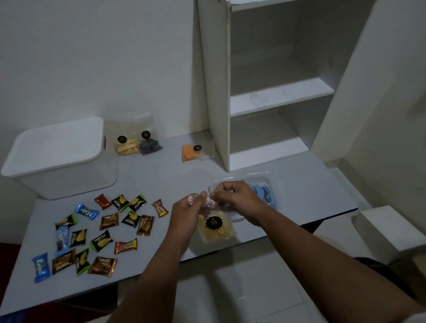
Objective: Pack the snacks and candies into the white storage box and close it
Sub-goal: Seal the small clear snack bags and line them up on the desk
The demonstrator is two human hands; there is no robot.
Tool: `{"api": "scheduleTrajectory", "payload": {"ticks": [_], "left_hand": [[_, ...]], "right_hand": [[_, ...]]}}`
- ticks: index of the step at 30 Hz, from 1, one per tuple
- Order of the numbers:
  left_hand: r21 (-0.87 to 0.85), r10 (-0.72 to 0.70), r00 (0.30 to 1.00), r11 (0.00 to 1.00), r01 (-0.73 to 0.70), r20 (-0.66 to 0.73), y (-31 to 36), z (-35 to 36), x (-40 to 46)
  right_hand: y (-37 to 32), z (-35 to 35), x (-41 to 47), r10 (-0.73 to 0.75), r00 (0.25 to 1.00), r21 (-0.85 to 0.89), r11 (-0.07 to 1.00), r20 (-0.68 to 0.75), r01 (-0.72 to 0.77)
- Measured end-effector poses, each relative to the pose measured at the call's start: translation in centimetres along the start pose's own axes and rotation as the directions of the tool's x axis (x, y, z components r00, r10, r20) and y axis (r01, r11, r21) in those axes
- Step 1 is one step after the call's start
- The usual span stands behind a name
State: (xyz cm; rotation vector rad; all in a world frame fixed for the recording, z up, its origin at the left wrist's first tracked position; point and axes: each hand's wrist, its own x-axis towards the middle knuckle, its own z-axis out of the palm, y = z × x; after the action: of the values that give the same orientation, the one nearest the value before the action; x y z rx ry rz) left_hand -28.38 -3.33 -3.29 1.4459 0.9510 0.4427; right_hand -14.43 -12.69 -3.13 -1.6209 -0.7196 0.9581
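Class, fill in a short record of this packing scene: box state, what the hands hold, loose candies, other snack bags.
box: white storage box, lid on, far left of table
left hand: pinching clear wrapper
right hand: pinching same wrapper
held item: yellow snack bag, black round label
loose candies: scattered on table's left half
other bags: yellow and dark bags beside box; orange bag near shelf unit

"Kalpa" on blue wrapper [40, 267], "Nextar" on brown wrapper [102, 266], round sticker text unreadable

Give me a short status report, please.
Both hands, left and right, pinching a clear snack bag. White storage box lid on. Candies loose on table.
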Motion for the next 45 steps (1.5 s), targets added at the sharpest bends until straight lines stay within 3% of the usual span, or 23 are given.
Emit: {"api": "scheduleTrajectory", "payload": {"ticks": [5,8,12,18,27,45], "left_hand": [[0.075,0.045,0.997,0.996,-0.039,-0.070,0.2,0.8,0.3],[0.094,0.055,0.993,0.995,-0.045,-0.106,0.4,1.4,0.1],[-0.025,-0.001,0.990,1.000,-0.003,-0.138,0.4,2.3,-0.2],[-0.072,-0.012,0.979,0.997,-0.003,-0.203,1.0,2.6,0.3],[-0.094,0.000,0.989,0.995,-0.014,-0.146,0.5,2.3,0.5],[0.061,0.091,0.973,0.995,-0.080,-0.210,1.2,2.6,1.7]], "right_hand": [[0.9,-1.5,0.1,0.061,0.997,0.118,0.991,0.048,-0.066],[0.9,-2.0,0.3,0.014,0.998,0.110,0.994,0.060,-0.021],[0.1,-2.5,0.8,-0.022,0.997,0.115,0.993,0.072,0.014],[0.4,-3.1,0.8,-0.002,0.995,0.137,0.990,0.097,-0.012],[-0.2,-3.6,1.1,0.022,0.987,0.107,0.994,0.156,-0.039],[-0.9,-4.3,1.3,0.030,1.000,0.238,0.971,0.005,-0.030]]}}
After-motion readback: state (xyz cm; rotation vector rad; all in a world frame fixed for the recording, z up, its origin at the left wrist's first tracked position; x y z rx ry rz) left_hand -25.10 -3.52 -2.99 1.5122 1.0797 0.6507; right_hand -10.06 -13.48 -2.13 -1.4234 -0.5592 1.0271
